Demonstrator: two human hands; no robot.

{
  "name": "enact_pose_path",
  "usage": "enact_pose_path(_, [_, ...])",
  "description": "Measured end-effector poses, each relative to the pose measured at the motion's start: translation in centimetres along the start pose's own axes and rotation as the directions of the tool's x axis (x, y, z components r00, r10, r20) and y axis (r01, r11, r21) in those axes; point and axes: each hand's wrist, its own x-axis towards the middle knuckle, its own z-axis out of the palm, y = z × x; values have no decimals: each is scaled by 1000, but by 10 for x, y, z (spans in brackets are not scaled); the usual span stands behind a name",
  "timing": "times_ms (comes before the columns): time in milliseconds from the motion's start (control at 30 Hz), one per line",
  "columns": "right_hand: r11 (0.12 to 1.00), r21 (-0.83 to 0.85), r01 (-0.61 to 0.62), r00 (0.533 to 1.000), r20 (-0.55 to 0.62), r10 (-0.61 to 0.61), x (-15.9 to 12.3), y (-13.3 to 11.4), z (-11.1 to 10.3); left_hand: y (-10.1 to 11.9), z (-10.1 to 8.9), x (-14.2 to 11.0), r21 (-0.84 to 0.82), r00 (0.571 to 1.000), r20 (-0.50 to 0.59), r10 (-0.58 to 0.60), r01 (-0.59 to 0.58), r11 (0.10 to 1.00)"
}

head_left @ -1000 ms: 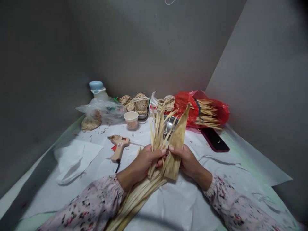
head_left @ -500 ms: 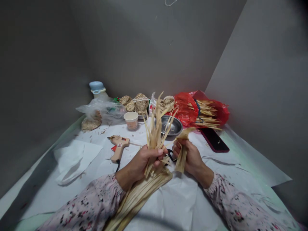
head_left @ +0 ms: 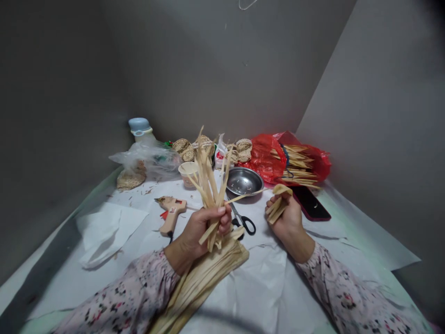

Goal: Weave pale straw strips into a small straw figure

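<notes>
My left hand [head_left: 205,227] is closed around a bunch of dry husk strips [head_left: 208,176], their split ends fanning upward and short ends poking out below the fist. In my right hand [head_left: 287,220] a folded dry husk piece [head_left: 278,206] is held with the fingers curled round it. One thin strip stretches across between the two hands, over the bowl's near edge. Beneath my left hand lies a thick bundle of long dry husks [head_left: 205,280] on the white covering. Scissors [head_left: 247,224] with black handles rest between my hands, partly hidden by the left one.
A hot glue gun [head_left: 171,213] and crumpled white paper [head_left: 109,232] lie left. Behind are a paper cup [head_left: 187,171], a metal bowl [head_left: 245,182] and braided coils [head_left: 244,150]. A red plastic bag [head_left: 266,155] of husks and a phone [head_left: 312,204] are right.
My hands have moved apart, the right going rightward with its husk piece and the left slightly leftward. A strip now spans the gap, and the scissors show more.
</notes>
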Motion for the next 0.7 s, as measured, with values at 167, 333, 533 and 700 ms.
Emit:
enact_pose_path(167, [968,252,-24,968,-237,85,-2,-2,7,1,-2,0,-76,998,0,57,-57,995])
enact_pose_path(333, [978,203,-49,976,-200,91,-4,2,6,3,-1,2,-130,993,-13,121,-122,984])
enact_pose_path(533, [976,218,22,975,-218,27,1,5,-2,4,1,3,-136,987,-11,159,-159,978])
enact_pose_path(700, [971,233,44,971,-239,13,2,4,-2,4,2,3,-144,986,-19,166,-167,975])
